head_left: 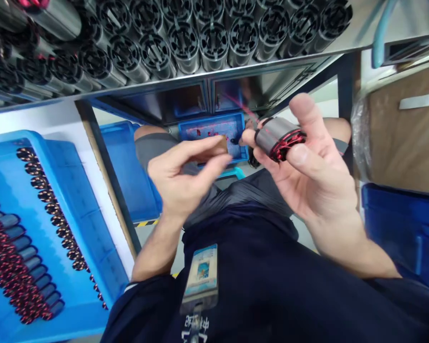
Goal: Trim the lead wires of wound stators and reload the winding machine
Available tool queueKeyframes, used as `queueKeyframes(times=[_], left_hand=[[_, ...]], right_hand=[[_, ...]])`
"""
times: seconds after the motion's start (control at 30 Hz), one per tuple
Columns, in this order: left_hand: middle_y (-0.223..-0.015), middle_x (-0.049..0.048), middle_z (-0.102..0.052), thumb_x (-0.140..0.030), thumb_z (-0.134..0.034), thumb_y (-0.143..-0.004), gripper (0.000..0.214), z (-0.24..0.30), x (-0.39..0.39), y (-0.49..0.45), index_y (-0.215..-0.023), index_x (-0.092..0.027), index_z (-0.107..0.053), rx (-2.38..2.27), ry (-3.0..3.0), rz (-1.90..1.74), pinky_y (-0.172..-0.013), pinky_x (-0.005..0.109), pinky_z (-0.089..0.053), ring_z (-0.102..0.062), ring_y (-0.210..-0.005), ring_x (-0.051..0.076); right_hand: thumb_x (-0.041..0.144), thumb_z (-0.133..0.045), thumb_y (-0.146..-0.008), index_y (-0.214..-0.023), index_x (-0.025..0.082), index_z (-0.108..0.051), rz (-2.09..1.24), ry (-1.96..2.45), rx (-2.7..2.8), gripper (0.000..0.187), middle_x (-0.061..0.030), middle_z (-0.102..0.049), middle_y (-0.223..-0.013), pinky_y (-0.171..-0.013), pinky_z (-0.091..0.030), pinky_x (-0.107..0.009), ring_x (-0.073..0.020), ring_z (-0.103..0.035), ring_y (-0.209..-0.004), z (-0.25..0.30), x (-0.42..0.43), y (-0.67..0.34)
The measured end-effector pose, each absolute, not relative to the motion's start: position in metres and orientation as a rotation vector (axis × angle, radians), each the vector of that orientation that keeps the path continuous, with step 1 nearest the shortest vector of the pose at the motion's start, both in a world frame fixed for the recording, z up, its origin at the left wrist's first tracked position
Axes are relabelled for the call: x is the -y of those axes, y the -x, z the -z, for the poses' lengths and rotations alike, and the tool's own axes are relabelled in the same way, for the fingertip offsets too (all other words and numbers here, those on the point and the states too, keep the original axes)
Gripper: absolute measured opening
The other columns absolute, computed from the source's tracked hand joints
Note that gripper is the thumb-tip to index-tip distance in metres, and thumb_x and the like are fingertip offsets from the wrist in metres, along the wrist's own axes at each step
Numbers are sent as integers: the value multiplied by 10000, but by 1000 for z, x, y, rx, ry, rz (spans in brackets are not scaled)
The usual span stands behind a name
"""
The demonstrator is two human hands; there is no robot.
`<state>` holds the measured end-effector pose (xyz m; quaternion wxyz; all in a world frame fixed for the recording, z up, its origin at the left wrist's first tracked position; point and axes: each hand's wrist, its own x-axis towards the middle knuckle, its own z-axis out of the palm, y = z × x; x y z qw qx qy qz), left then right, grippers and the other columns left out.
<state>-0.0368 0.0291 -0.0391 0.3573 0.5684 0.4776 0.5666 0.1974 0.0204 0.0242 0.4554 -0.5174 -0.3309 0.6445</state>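
My right hand (314,166) is closed around a motor stator (277,136), a short steel cylinder with red wire windings at the end nearer my palm. The stator lies tilted between thumb and fingers, in front of my body. A thin reddish line, perhaps a wire, runs up and left from its far end. My left hand (186,174) is held a little to the left of the stator and apart from it. Its thumb and forefinger are stretched out with a gap between them, and the fingertips are slightly blurred. I see nothing held there.
Several rows of metal cylinders with black slotted ends (214,43) stand on the bench (364,28) ahead. At left, a blue bin (82,190) contains wound stators. Below is a small blue tray (210,121). A cardboard box (403,143) and another blue bin (403,224) are at right.
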Motion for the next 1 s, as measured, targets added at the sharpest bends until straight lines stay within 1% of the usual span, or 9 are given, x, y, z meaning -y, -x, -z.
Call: queueKeyframes(times=[0.13, 0.3, 0.37, 0.5, 0.67, 0.73, 0.8, 0.9, 1.0], left_hand=[[-1312, -30, -951, -355, -1131, -1006, 547, 23, -7, -5, -1510, -457, -945, -995, -1318, -1581, -949, 347, -823, -933, -1042, 194], [-1161, -43, -935, -262, -1014, -1125, 185, 12, -5, -24, -1252, -393, -987, -1017, -1047, -1575, -878, 273, -783, -911, -1032, 141], [-1074, -40, -915, -369, -976, -1168, 43, 20, -8, -23, -1142, -345, -952, -953, -875, -1463, -776, 242, -757, -899, -943, 131], [-1032, 17, -849, -832, -952, -1060, 577, 56, -18, -10, -1092, -273, -815, -1103, -695, -1281, -596, 260, -667, -842, -831, 168], [-1101, 9, -812, -704, -1053, -999, 485, 47, -19, 18, -1124, -313, -794, -1364, -1160, -1644, -980, 418, -735, -815, -1045, 212], [-1324, 17, -916, -563, -1151, -908, 549, 18, -15, 23, -1317, -344, -859, -1328, -1776, -1555, -1273, 570, -681, -847, -1307, 314], [-1580, 5, -899, -483, -1124, -970, 617, -9, -11, 21, -1507, -351, -850, -1293, -2100, -1284, -1491, 641, -544, -814, -1536, 381], [-1541, -35, -904, -544, -982, -1140, 404, -25, -11, 12, -1489, -370, -878, -1284, -1926, -1137, -1432, 540, -657, -891, -1447, 312], [-1404, -42, -931, -615, -1021, -1093, 387, -14, -10, 6, -1394, -404, -900, -1265, -1684, -1167, -1221, 487, -802, -944, -1295, 282]], right_hand=[[738, -989, -979, -1661, 536, -617, -1501, 1289, 928, 802, -7, -803, -1701, -1369, -688, -630, -359, -676, -1772, -16, -16, -182], [667, -953, -1039, -1534, 549, -667, -1403, 1199, 994, 584, 14, -853, -1474, -1317, -689, -534, -287, -777, -1575, 0, -10, -175], [740, -900, -1063, -1565, 567, -651, -1416, 1213, 1043, 586, 18, -842, -1496, -1225, -726, -519, -291, -807, -1503, 6, -7, -177], [886, -839, -1047, -1591, 523, -652, -1478, 1292, 946, 681, 13, -821, -1579, -1136, -768, -513, -307, -860, -1409, 7, -8, -184], [584, -1119, -933, -1393, 458, -710, -1372, 1302, 880, 629, 17, -929, -1343, -1236, -756, -543, -311, -896, -1309, -14, -14, -197], [554, -1136, -934, -1294, 422, -694, -1331, 1334, 989, 584, 5, -939, -1273, -1190, -771, -554, -311, -909, -1221, -18, -13, -198], [598, -1103, -976, -1190, 381, -688, -1312, 1348, 1086, 515, -4, -931, -1243, -1111, -786, -547, -300, -910, -1140, -17, -10, -198], [562, -1095, -995, -1029, 338, -708, -1333, 1304, 1150, 449, -14, -923, -1229, -1084, -799, -559, -299, -905, -1109, -15, -6, -198], [575, -1062, -1019, -953, 330, -748, -1444, 1249, 1131, 404, -36, -929, -1270, -1152, -799, -612, -334, -904, -1201, -15, -6, -204]])
